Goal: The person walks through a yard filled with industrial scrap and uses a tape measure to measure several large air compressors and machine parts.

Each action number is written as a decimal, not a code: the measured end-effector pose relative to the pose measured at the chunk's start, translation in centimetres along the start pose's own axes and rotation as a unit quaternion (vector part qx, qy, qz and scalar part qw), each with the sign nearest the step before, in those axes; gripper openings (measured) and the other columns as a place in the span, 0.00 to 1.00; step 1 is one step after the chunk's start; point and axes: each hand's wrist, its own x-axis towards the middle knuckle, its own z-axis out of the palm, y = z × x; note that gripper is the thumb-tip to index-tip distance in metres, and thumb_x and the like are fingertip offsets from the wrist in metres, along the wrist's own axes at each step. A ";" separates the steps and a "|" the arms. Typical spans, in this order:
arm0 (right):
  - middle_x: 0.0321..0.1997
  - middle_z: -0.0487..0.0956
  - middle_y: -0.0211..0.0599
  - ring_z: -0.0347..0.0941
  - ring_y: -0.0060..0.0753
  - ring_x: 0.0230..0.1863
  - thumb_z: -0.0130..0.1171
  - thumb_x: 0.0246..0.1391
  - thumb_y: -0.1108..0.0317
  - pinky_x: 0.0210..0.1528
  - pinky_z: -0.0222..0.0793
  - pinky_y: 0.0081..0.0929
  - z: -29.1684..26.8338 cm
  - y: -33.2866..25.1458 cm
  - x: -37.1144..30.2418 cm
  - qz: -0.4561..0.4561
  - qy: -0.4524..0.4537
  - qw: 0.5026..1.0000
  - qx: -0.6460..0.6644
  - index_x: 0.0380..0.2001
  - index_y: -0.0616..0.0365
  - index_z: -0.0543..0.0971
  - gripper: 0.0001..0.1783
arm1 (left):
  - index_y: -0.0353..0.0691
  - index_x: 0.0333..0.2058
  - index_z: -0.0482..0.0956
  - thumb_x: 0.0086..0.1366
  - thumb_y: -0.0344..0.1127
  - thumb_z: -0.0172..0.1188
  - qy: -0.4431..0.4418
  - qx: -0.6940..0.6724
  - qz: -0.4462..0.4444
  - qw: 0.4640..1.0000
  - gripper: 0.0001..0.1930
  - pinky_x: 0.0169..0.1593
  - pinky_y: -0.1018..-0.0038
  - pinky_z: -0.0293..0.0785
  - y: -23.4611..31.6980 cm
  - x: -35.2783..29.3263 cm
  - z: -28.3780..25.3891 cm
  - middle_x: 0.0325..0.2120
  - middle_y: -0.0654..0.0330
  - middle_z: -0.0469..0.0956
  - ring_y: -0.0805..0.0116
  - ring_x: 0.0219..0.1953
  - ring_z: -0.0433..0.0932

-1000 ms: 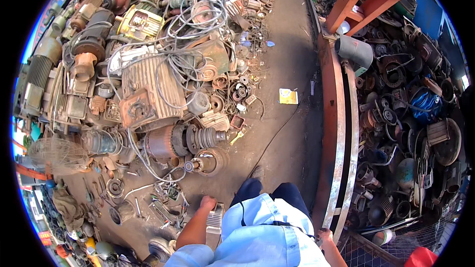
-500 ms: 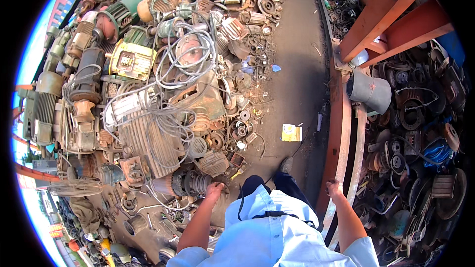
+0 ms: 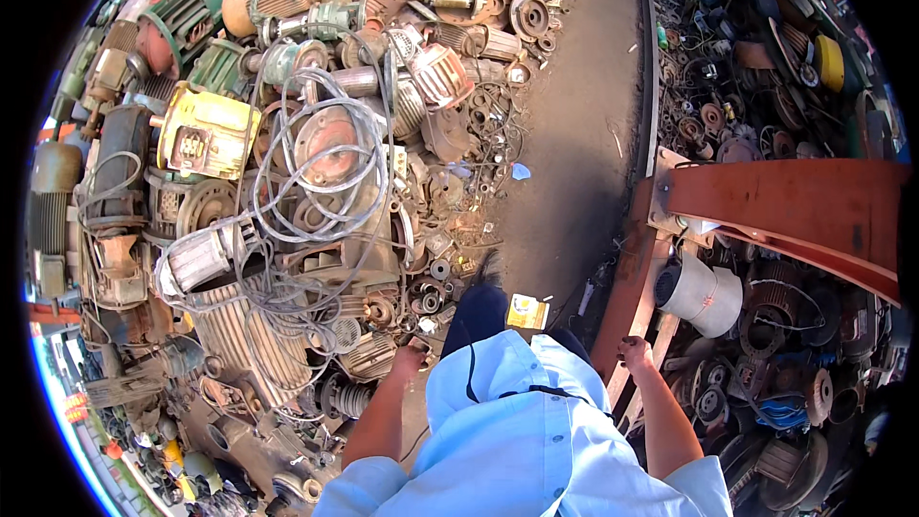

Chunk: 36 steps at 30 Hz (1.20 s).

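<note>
My left hand hangs beside my left leg with its fingers curled; nothing shows in it. Nearest to it lie a ribbed grey-brown motor and a stack of round ribbed discs. On my other side, my right hand is loosely closed and shows nothing in its grasp. It appears close to the red-brown steel beam in the picture, though I cannot tell if they touch. A yellow-and-white box or packet lies on the ground ahead of my body.
At left rises a heap of old motors, with a yellow motor and a coil of grey cable on it. A dark walkway runs ahead. At right stand a red-brown girder and a grey cylinder, with more scrap beyond.
The view has advanced along the walkway and turned, so the yellow packet sits closer to my body. One dark-trousered leg has swung forward. Both hands stay at my sides.
</note>
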 end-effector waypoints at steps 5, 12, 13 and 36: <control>0.31 0.79 0.38 0.78 0.32 0.28 0.57 0.51 0.69 0.25 0.70 0.27 -2.0 -6.9 3.4 0.020 -0.012 0.999 -0.026 0.48 0.65 0.74 0.20 | 0.31 0.39 0.78 0.59 0.30 0.53 0.133 0.028 0.126 0.983 0.12 0.39 0.73 0.72 24.5 4.1 -0.7 0.31 0.55 0.80 0.65 0.33 0.77; 0.51 0.76 0.46 0.72 0.45 0.54 0.51 0.50 0.59 0.54 0.69 0.34 -3.8 -26.1 16.8 -0.115 -0.023 0.963 -0.244 0.49 0.54 0.76 0.23 | 0.35 0.32 0.75 0.54 0.22 0.44 0.218 -0.127 0.151 0.956 0.10 0.31 0.77 0.70 34.1 5.7 -1.0 0.24 0.60 0.76 0.71 0.27 0.74; 0.53 0.75 0.50 0.71 0.47 0.55 0.54 0.47 0.57 0.57 0.67 0.36 -4.3 -31.5 16.7 -0.136 -0.011 0.958 -0.252 0.50 0.56 0.76 0.27 | 0.36 0.31 0.74 0.54 0.21 0.43 0.211 -0.168 0.111 0.956 0.10 0.30 0.78 0.69 34.0 6.1 0.3 0.23 0.60 0.76 0.71 0.25 0.74; 0.43 0.81 0.44 0.79 0.42 0.41 0.57 0.45 0.62 0.45 0.74 0.32 -24.7 -60.3 40.6 -0.093 0.126 0.975 -0.156 0.37 0.56 0.82 0.16 | 0.34 0.30 0.76 0.47 0.29 0.58 0.162 0.197 0.097 0.962 0.10 0.34 0.63 0.72 66.8 43.4 10.1 0.22 0.53 0.77 0.57 0.28 0.77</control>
